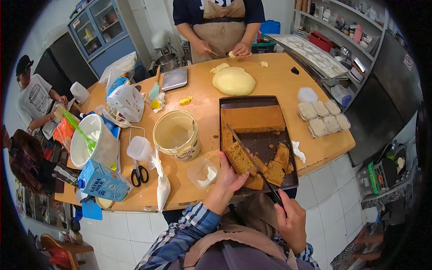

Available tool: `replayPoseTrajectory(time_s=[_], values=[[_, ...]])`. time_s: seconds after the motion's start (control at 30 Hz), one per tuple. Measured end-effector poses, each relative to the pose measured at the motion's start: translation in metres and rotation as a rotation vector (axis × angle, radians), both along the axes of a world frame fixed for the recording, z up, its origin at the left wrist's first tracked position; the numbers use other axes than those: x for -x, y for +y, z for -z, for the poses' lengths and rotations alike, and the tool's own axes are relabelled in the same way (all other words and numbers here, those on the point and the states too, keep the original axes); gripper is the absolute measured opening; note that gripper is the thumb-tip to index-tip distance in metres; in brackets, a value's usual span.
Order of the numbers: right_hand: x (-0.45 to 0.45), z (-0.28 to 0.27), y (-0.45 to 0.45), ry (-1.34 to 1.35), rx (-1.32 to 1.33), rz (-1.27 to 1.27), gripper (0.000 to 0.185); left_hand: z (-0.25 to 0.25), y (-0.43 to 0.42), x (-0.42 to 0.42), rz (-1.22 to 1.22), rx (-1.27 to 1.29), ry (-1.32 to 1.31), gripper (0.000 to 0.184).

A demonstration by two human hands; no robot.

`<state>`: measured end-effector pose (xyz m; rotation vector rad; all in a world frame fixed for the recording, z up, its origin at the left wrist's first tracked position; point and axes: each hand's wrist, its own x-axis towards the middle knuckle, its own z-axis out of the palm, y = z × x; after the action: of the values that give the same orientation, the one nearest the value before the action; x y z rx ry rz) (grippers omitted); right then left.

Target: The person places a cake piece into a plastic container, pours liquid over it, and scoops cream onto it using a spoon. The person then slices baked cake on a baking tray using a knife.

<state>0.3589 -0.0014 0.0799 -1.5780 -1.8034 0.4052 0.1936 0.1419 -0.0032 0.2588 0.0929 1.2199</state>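
In the head view my left hand (230, 176) holds a piece of brown sponge cake (238, 158) over the near left part of a dark baking tray (288, 135). My right hand (291, 220) grips the black handle of a long knife (246, 150), whose blade slants up and left across the held piece. A large uncut block of the cake (253, 119) lies along the tray's far side. Several cut pieces (275, 173) and crumbs lie at the tray's near right, partly behind the blade.
Left of the tray stand a tub (176, 135), a small plastic container (202, 173), a piping bag (160, 180), scissors (139, 176) and a milk carton (105, 181). Beyond it lies dough (233, 81), near a co-worker's hands (241, 49). Boxed pale buns (323, 118) sit at right.
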Motion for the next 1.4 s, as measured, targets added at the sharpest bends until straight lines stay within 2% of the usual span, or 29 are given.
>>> replayPoseTrajectory(time_s=[1.4], values=[[0.002, 0.002, -0.003, -0.034, 0.034, -0.027, 0.04, -0.014, -0.001, -0.002, -0.093, 0.002, 0.039, 0.067]])
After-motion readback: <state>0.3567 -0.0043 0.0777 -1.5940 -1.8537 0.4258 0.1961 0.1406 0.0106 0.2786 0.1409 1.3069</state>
